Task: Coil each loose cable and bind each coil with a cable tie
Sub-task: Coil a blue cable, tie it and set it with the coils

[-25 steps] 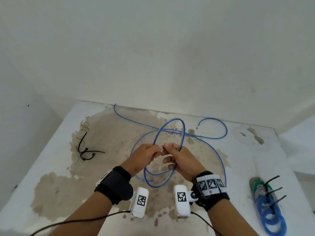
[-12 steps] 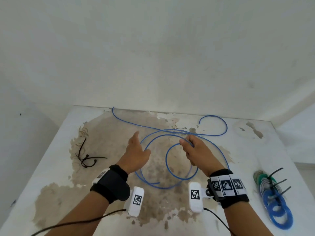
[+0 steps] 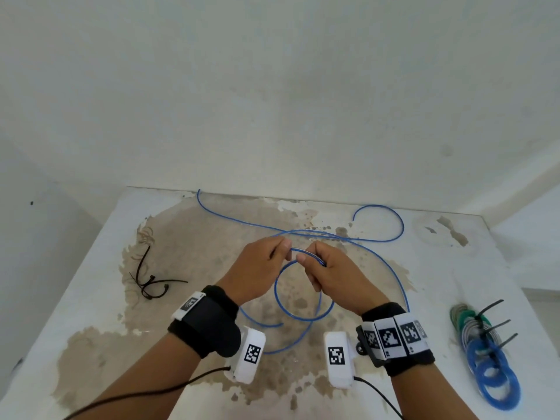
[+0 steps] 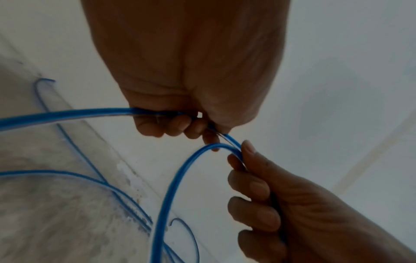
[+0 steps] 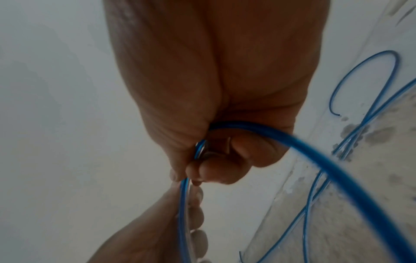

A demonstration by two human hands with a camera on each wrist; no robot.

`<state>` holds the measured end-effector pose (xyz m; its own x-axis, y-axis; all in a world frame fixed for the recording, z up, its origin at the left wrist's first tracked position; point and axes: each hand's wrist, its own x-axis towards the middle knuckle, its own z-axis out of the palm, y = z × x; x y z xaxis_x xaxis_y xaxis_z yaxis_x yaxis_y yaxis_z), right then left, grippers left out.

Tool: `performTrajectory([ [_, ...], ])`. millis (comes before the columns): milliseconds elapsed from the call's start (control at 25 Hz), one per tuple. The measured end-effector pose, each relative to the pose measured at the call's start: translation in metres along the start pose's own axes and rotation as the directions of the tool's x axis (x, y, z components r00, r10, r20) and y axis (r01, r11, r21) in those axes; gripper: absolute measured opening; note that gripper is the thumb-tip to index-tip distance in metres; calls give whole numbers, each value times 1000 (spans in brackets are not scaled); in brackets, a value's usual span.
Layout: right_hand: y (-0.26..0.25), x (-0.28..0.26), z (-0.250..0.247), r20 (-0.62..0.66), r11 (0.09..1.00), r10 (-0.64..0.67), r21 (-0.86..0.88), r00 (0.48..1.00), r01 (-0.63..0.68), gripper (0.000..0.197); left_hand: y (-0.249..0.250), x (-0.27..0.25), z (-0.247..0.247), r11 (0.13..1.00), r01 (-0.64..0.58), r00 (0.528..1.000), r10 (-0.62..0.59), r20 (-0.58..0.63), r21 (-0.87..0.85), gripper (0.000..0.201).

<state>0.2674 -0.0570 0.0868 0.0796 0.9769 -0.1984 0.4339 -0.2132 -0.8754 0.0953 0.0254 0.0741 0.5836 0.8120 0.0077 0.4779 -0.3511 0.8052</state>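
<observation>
A long blue cable (image 3: 378,239) sprawls over the stained white table (image 3: 91,268). My left hand (image 3: 266,262) pinches a strand of it between thumb and fingers, and my right hand (image 3: 321,268) grips the top of a small loop (image 3: 303,316) that hangs between my wrists. The two hands nearly touch above the table's middle. In the left wrist view the left hand (image 4: 193,124) pinches the blue cable (image 4: 67,113) close to the right hand (image 4: 258,178). In the right wrist view the right hand (image 5: 216,156) curls round the blue cable (image 5: 315,154).
Loose black cable ties (image 3: 151,283) lie at the table's left. Bound coils (image 3: 488,359), blue, white and green with black ties sticking out, sit at the right edge. White walls close behind the table. Black wires run from the wrist cameras.
Half a second ago my hands were apart and my left hand was open; now they have come together and the left hand pinches the cable beside the right.
</observation>
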Motion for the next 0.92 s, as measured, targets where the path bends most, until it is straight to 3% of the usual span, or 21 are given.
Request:
performTrajectory([
  [80,1,-2,2,-46,999,-1,37,999,2,29,-2,-3,-4,998,61,997,-62,-35,-28,37],
  [200,4,-1,4,-129,995,-7,94,992,19,27,-6,-7,-7,996,79,997,-79,10,-34,39],
  [360,1,0,5,-180,992,20,130,983,4,27,-14,-8,-7,988,128,988,-135,-79,-86,41],
  [480,-2,1,3,-170,991,17,133,985,5,25,-12,-7,-8,975,196,981,-192,40,-110,39],
  [600,-10,-1,5,-111,993,-16,116,994,29,22,5,-5,-15,951,148,984,-113,138,-272,37],
  [680,-12,-3,8,-125,987,-16,159,992,36,22,17,-3,-18,959,121,975,-67,211,-256,44],
  [800,-12,-3,10,-137,981,10,192,990,17,22,21,-4,-21,940,238,929,-146,341,-244,52],
  [920,-8,-7,10,-95,967,60,253,994,-34,13,15,-4,-22,948,241,927,-161,338,-209,48],
])
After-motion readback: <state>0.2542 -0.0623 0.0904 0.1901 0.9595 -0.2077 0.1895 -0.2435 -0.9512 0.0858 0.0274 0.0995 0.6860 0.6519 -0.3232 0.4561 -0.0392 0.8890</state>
